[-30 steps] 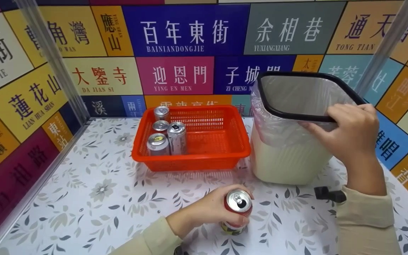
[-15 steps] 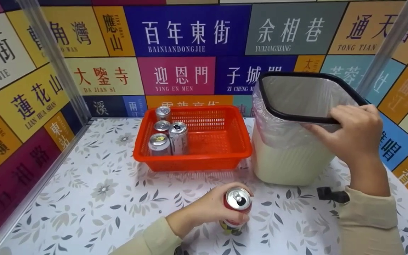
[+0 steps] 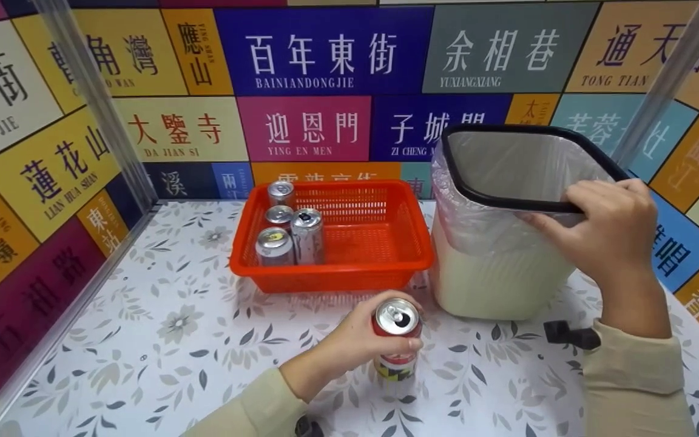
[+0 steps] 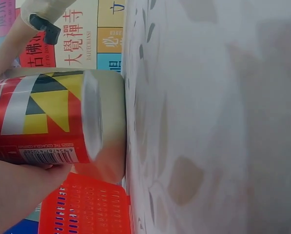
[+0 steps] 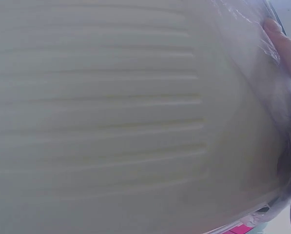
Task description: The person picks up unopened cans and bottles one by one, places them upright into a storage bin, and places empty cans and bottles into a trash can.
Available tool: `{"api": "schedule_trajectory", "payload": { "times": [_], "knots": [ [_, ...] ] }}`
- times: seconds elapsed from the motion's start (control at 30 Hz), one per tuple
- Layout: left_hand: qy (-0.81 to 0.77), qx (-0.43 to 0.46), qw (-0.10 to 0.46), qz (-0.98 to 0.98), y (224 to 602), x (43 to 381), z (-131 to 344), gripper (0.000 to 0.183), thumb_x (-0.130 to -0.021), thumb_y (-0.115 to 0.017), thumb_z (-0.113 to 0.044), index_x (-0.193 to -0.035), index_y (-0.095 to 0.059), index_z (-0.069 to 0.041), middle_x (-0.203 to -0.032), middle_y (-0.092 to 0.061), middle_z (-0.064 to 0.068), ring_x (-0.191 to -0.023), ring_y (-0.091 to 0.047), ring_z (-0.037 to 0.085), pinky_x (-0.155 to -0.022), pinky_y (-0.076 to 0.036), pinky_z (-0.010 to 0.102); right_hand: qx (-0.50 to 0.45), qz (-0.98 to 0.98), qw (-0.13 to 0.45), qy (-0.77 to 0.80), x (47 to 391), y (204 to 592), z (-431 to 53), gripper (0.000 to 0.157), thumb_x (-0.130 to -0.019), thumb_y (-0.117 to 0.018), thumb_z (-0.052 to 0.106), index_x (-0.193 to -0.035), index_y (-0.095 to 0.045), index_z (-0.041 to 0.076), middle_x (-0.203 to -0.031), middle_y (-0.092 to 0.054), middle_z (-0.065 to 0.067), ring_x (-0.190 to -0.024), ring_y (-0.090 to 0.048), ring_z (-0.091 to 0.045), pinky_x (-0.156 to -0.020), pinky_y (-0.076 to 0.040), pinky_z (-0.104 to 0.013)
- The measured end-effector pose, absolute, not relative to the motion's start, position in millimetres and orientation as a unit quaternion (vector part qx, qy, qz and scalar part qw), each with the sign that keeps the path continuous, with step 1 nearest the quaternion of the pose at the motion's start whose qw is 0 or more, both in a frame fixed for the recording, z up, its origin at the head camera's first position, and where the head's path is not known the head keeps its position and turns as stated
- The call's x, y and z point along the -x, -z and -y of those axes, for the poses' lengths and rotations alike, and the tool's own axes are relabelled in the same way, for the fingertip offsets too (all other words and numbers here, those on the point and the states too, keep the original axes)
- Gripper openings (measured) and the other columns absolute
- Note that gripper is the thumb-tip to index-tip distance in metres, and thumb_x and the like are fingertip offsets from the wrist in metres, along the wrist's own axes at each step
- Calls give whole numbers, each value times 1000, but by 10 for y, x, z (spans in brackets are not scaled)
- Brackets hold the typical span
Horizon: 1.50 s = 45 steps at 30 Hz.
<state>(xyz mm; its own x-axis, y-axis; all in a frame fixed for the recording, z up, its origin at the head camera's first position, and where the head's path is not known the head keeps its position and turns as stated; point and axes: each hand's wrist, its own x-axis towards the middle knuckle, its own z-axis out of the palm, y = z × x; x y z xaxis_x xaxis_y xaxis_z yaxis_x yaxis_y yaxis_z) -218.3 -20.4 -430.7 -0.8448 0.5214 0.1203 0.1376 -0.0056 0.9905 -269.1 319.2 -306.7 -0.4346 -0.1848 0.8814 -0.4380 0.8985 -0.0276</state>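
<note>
My left hand (image 3: 358,334) grips a red drink can (image 3: 397,340) around its side, upright, with its top opened. The left wrist view shows the can's yellow-and-black pattern and a gap between its base (image 4: 92,117) and the tabletop. My right hand (image 3: 610,227) holds the black rim (image 3: 507,199) of a cream trash bin (image 3: 501,279), thumb outside and fingers over the edge. A clear plastic bag lines the bin. The right wrist view is filled by the bin's ribbed wall (image 5: 96,112), with part of the hand at the right edge.
An orange-red plastic basket (image 3: 331,279) stands left of the bin, with several silver cans (image 3: 308,237) upright in its left part. A white tablecloth (image 3: 161,364) with a leaf pattern covers the table. Colorful sign-printed walls (image 3: 319,54) close off the back and sides.
My left hand has raised the can and brought it slightly left and toward the basket in the last half second. My right hand keeps its hold on the bin's rim.
</note>
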Motion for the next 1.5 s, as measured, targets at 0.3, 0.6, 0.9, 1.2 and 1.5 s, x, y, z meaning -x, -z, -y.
{"api": "schedule_trajectory", "payload": {
  "times": [0.3, 0.6, 0.9, 1.2, 1.5],
  "knots": [
    [-664, -225, 116, -704, 4184, 2176, 266, 44, -87, -87, -13, -126, -68, -19, -122, -72, -1, -113, -65, 20, -102, -54, 45, -184, 843, 490, -120, 2689, 3075, -3208, 60, -80, -89, 48, -64, -47, 8, -61, -53, -14, -58, -47, -31, -75, -33, -53],
    [-662, -226, 79, -710, 3999, 2224, 410, 45, -86, -87, -13, -127, -69, -17, -127, -70, 5, -117, -63, 23, -101, -55, 48, -189, 841, 494, -116, 2704, 3069, -3209, 61, -79, -86, 52, -65, -46, 8, -59, -50, -12, -57, -45, -29, -73, -31, -52],
    [-681, -229, 58, -693, 3929, 2275, 472, 47, -87, -86, -12, -129, -67, -13, -124, -71, 4, -118, -64, 26, -103, -54, 49, -186, 849, 481, -112, 2686, 3062, -3209, 61, -81, -85, 53, -66, -46, 9, -60, -51, -12, -58, -44, -28, -73, -31, -51],
    [-699, -203, 24, -685, 3829, 2375, 493, 46, -87, -85, -13, -128, -65, -13, -126, -69, 7, -120, -62, 28, -102, -55, 50, -182, 852, 479, -104, 2691, 3042, -3179, 63, -82, -83, 56, -65, -45, 9, -59, -50, -12, -58, -46, -29, -73, -32, -51],
    [-735, -190, -17, -650, 3543, 2492, 456, 47, -89, -84, -15, -132, -66, -14, -133, -66, 9, -125, -60, 29, -107, -53, 48, -181, 854, 477, -99, 2671, 3045, -3195, 64, -81, -84, 57, -65, -42, 10, -59, -47, -11, -57, -46, -30, -72, -31, -51]
  ]
}}
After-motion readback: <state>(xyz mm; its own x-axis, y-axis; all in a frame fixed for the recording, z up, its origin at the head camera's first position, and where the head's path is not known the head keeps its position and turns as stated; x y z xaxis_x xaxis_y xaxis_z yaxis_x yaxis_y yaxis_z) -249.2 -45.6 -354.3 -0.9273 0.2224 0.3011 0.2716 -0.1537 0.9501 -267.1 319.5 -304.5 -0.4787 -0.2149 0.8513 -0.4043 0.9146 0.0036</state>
